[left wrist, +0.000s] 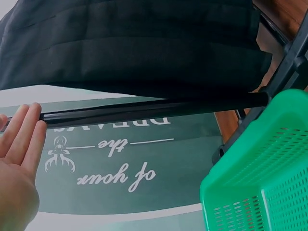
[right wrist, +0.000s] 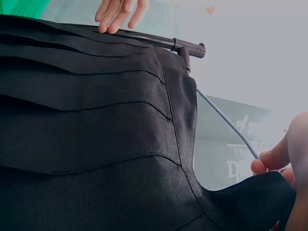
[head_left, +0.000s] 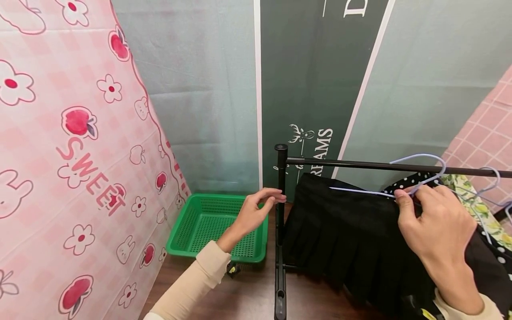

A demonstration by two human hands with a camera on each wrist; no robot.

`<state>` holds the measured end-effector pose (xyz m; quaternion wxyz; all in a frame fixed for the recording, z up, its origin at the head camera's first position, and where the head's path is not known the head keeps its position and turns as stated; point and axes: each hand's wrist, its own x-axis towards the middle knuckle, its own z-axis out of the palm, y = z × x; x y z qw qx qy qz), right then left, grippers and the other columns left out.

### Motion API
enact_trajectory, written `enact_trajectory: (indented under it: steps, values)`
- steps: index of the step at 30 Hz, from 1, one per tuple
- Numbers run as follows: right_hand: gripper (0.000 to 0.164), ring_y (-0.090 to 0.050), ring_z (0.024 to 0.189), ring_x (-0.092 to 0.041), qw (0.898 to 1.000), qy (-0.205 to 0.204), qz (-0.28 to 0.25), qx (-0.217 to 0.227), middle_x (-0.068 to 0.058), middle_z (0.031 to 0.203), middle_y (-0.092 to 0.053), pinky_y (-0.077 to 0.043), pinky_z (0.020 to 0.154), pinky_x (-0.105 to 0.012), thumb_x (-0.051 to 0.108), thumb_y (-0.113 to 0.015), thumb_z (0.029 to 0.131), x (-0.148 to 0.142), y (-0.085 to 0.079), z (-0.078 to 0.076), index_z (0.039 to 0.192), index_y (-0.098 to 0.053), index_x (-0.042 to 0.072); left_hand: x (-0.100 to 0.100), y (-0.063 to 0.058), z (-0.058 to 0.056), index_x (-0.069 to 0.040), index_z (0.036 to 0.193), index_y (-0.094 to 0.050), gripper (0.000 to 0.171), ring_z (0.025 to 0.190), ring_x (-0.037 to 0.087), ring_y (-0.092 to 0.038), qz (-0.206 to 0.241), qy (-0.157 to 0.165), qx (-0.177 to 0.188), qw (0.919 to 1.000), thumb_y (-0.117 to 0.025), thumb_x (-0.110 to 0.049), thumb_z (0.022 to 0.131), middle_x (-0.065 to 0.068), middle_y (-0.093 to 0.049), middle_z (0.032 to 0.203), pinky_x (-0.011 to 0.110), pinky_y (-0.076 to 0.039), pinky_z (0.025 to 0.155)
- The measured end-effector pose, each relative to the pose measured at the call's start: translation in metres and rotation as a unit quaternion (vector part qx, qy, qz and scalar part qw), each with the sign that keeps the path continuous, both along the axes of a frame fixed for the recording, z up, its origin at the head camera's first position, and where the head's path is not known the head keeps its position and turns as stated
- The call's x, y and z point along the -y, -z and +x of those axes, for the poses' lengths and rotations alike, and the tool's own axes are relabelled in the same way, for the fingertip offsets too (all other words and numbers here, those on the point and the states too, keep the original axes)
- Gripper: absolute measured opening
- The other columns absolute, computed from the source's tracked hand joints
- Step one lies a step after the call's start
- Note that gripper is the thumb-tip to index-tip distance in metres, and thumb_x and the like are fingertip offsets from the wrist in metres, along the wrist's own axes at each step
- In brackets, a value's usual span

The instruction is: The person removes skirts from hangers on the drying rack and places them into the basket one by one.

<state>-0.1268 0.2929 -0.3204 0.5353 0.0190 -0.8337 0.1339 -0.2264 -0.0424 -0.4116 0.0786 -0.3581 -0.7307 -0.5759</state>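
A black pleated skirt (head_left: 340, 235) hangs from a pale lilac wire hanger (head_left: 360, 191), just below the rack's top rail. My right hand (head_left: 440, 226) pinches the hanger near the base of its hook; in the right wrist view, the skirt's waistband (right wrist: 185, 125) runs up to those fingers. The hook's tip reaches to the rail in the head view; whether it touches cannot be told. My left hand (head_left: 256, 211) has its fingers extended, with the tips against the black upright post (head_left: 282, 173) of the clothes rack, not wrapped round it.
A green perforated basket (head_left: 176, 235) sits on the brown wooden floor (head_left: 248, 298), left of the rack. Further right along the rail (head_left: 352, 164) hang another lilac hanger (head_left: 494, 178) and polka-dot and yellow floral clothes. Printed cloths cover the surrounding walls.
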Motion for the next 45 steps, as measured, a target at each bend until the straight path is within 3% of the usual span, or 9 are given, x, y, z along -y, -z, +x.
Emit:
enact_trajectory:
  steps: [4, 10, 12, 14, 18, 23, 32, 40, 45]
  values:
    - [0.045, -0.053, 0.065, -0.037, 1.000, -0.010, 0.002, -0.008, -0.019, 0.068, -0.061, -0.021, 0.043, -0.045, 0.039, -0.060, 0.091, 0.002, -0.003, 0.000, 0.064, -0.060, 0.003, -0.001, 0.003, -0.003, -0.001, 0.128, -0.059, 0.028, 0.110, 0.031, -0.066, 0.001, 0.005, -0.005, 1.0000, -0.046, -0.003, 0.102, 0.020, -0.068, 0.119, 0.035, -0.054, 0.089]
    - [0.045, -0.054, 0.065, -0.035, 0.999, -0.026, 0.012, -0.016, -0.018, 0.068, -0.062, -0.022, 0.044, -0.041, 0.037, -0.060, 0.091, 0.006, -0.009, 0.000, 0.061, -0.058, 0.004, -0.007, 0.018, -0.016, -0.014, 0.130, -0.059, 0.029, 0.111, 0.023, -0.067, -0.007, -0.005, -0.009, 0.9999, -0.048, -0.009, 0.103, 0.010, -0.069, 0.123, 0.026, -0.045, 0.068]
    - [0.045, -0.055, 0.065, -0.035, 0.999, -0.030, 0.013, -0.018, -0.018, 0.067, -0.062, -0.022, 0.044, -0.041, 0.037, -0.060, 0.091, 0.007, -0.010, 0.001, 0.061, -0.058, 0.004, -0.008, 0.019, -0.018, -0.018, 0.132, -0.057, 0.030, 0.112, 0.018, -0.066, -0.013, -0.008, -0.012, 0.9998, -0.049, -0.012, 0.103, 0.005, -0.068, 0.125, 0.026, -0.048, 0.071]
    - [0.048, -0.054, 0.064, -0.035, 0.999, -0.033, 0.015, -0.021, -0.018, 0.066, -0.061, -0.022, 0.044, -0.040, 0.039, -0.060, 0.091, 0.008, -0.012, 0.002, 0.059, -0.056, 0.004, -0.009, 0.018, -0.017, -0.020, 0.134, -0.055, 0.031, 0.115, 0.014, -0.065, -0.023, -0.009, -0.013, 0.9996, -0.049, -0.016, 0.104, 0.001, -0.066, 0.128, 0.027, -0.052, 0.082]
    - [0.054, -0.052, 0.060, -0.035, 0.999, -0.040, 0.015, -0.028, -0.018, 0.064, -0.059, -0.020, 0.044, -0.036, 0.045, -0.058, 0.092, 0.012, -0.016, 0.004, 0.057, -0.053, 0.004, -0.012, 0.016, -0.014, -0.024, 0.141, -0.049, 0.037, 0.122, 0.010, -0.060, -0.039, -0.004, -0.003, 0.9992, -0.049, -0.020, 0.104, -0.003, -0.061, 0.135, 0.030, -0.050, 0.100]
    - [0.057, -0.051, 0.060, -0.034, 0.998, -0.049, 0.012, -0.035, -0.018, 0.064, -0.059, -0.021, 0.045, -0.033, 0.048, -0.056, 0.094, 0.015, -0.018, 0.004, 0.059, -0.056, 0.003, -0.015, 0.012, -0.011, -0.026, 0.143, -0.047, 0.040, 0.121, 0.012, -0.060, -0.041, -0.001, 0.015, 0.9990, -0.051, -0.023, 0.104, -0.001, -0.059, 0.136, 0.030, -0.050, 0.101]
    - [0.046, -0.052, 0.064, -0.030, 0.998, -0.062, 0.013, -0.026, -0.015, 0.067, -0.062, -0.023, 0.048, -0.031, 0.042, -0.061, 0.092, 0.012, -0.015, -0.001, 0.065, -0.062, 0.005, -0.017, 0.004, -0.002, -0.016, 0.140, -0.050, 0.038, 0.117, 0.017, -0.063, -0.039, -0.005, 0.037, 0.9985, -0.051, -0.027, 0.103, 0.007, -0.063, 0.128, 0.031, -0.052, 0.096]
    - [0.049, -0.052, 0.063, -0.032, 0.997, -0.072, 0.009, -0.022, -0.016, 0.067, -0.062, -0.024, 0.051, -0.032, 0.043, -0.059, 0.092, 0.009, -0.014, -0.005, 0.063, -0.060, 0.004, -0.019, 0.000, 0.001, -0.013, 0.131, -0.058, 0.030, 0.097, 0.014, -0.067, -0.032, -0.015, 0.018, 0.9992, -0.053, -0.022, 0.102, 0.006, -0.068, 0.113, 0.027, -0.054, 0.082]
    - [0.048, -0.054, 0.065, -0.032, 0.997, -0.076, 0.008, -0.022, -0.017, 0.067, -0.062, -0.025, 0.051, -0.032, 0.042, -0.059, 0.092, 0.007, -0.014, -0.008, 0.065, -0.062, 0.002, -0.021, -0.002, 0.000, -0.015, 0.124, -0.062, 0.024, 0.078, 0.014, -0.061, -0.011, -0.011, -0.007, 0.9999, -0.054, -0.019, 0.102, 0.005, -0.069, 0.103, 0.023, -0.046, 0.066]
